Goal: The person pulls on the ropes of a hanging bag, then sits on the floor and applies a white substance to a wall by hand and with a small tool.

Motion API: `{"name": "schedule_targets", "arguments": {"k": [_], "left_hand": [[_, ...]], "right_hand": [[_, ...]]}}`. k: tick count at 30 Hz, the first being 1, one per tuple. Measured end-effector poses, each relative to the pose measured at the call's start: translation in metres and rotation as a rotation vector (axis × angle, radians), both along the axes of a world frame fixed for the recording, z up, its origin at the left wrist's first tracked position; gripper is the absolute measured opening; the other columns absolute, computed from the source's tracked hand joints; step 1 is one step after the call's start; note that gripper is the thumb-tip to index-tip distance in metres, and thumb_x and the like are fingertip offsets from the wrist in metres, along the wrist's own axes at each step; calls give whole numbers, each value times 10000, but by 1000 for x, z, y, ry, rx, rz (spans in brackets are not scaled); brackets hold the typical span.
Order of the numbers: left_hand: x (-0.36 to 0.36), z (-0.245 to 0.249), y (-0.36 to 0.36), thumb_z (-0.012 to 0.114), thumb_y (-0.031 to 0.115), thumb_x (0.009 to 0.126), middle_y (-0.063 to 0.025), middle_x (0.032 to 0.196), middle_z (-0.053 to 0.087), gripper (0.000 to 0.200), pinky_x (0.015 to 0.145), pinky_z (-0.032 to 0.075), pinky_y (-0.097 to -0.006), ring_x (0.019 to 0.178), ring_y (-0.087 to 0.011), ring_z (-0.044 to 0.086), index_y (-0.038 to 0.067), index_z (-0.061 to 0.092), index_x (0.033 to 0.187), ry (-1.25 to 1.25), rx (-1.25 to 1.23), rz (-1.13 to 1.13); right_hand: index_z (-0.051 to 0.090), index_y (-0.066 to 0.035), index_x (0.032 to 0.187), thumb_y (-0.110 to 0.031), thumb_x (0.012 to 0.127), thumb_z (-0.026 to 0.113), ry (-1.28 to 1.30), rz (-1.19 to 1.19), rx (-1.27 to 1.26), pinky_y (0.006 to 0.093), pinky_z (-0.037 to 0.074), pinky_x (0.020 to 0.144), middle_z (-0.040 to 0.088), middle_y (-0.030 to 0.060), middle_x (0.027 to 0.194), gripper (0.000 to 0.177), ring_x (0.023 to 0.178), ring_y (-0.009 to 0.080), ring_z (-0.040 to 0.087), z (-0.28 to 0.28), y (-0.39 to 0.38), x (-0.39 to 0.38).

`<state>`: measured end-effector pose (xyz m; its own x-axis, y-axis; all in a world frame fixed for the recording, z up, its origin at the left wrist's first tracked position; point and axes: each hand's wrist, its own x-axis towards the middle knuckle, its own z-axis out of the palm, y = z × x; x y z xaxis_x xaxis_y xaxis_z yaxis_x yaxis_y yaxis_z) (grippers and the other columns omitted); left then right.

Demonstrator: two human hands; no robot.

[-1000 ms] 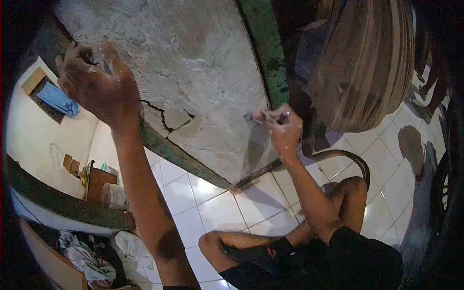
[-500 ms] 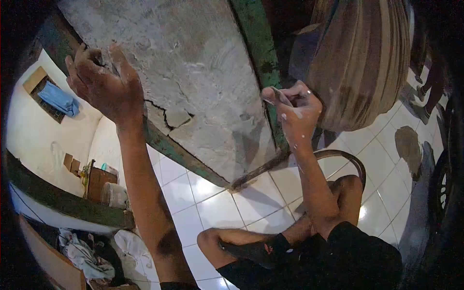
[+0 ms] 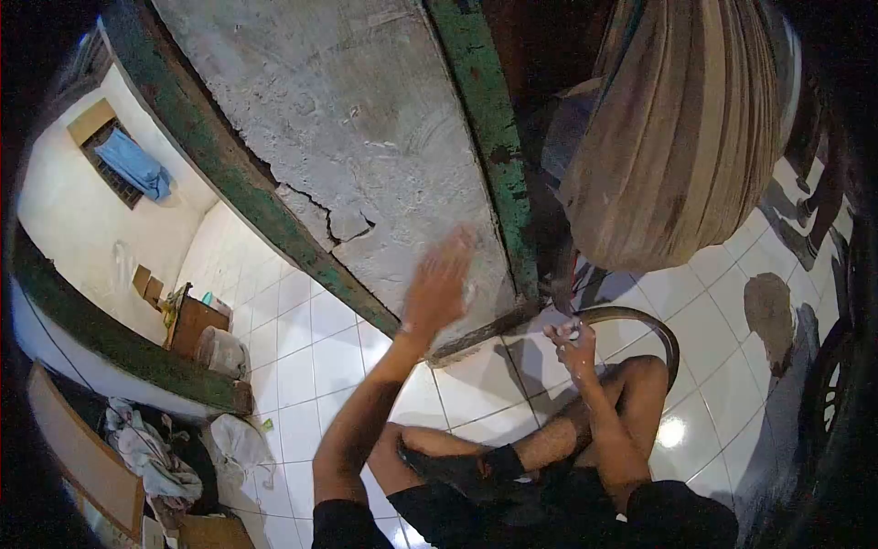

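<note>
A grey plastered wall panel (image 3: 366, 119) stands in front of me, with a jagged crack (image 3: 334, 224) near its left edge. My left hand (image 3: 441, 288) lies flat against the panel's lower part, fingers stretched out and somewhat blurred. Lower and to the right, over the floor, my right hand (image 3: 576, 352) is closed with its fingers curled round a small thin, flat piece, mostly hidden now. Whitish smears show on that hand.
Green frame posts (image 3: 485, 101) border the panel. A brown striped cloth (image 3: 681, 146) hangs at right, above a curved dark tube (image 3: 654, 320). White tiles (image 3: 302, 366) cover the floor. A wheel (image 3: 837, 357) stands far right; piled clothes (image 3: 151, 448) lie lower left.
My left hand has moved down and right from the panel's upper left to its lower part. My right hand has dropped away from the right-hand post toward my knees.
</note>
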<state>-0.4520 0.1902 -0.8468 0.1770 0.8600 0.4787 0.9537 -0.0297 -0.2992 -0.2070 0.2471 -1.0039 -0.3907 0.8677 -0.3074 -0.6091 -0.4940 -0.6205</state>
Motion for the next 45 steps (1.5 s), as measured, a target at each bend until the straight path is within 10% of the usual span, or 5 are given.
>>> {"name": "schedule_targets", "arguments": {"k": [22,28,31,33,45], "left_hand": [[26,-156,-29,575,245,841,-175,1321,488,507,1051,333,-444,1233,-311,457,32,481,1291,-31,-195,8],[88,-176,-54,542,217,880,-177,948,643,296,760,496,-464,854,-345,624,70,601,1130,-1117,-319,363],[75,-272,-46,551,282,910,-163,831,650,276,733,499,-399,792,-312,632,48,647,1021,-486,87,-39],[90,-278,-36,570,295,919,-118,797,666,299,704,477,-341,739,-200,612,23,663,1000,-1955,-103,243],[84,-288,-38,641,222,864,-95,870,673,268,682,473,-319,747,-161,600,0,667,1013,-1764,-50,191]], "right_hand": [[584,10,773,-260,854,652,-807,197,676,370,479,622,604,113,673,290,651,198,585,-31,1,-9],[595,46,1019,-150,728,653,-1047,421,627,462,495,759,628,247,947,356,861,376,624,-95,19,-19],[571,33,1056,-130,736,654,-930,294,773,424,486,759,624,212,920,369,868,328,611,-87,6,-24],[577,21,1003,-110,747,660,-950,144,1047,364,483,671,628,127,827,299,750,213,605,-90,1,-24],[564,-25,1092,-321,784,678,-893,343,975,443,491,823,589,205,1144,442,1045,359,581,-54,-11,-29]]}}
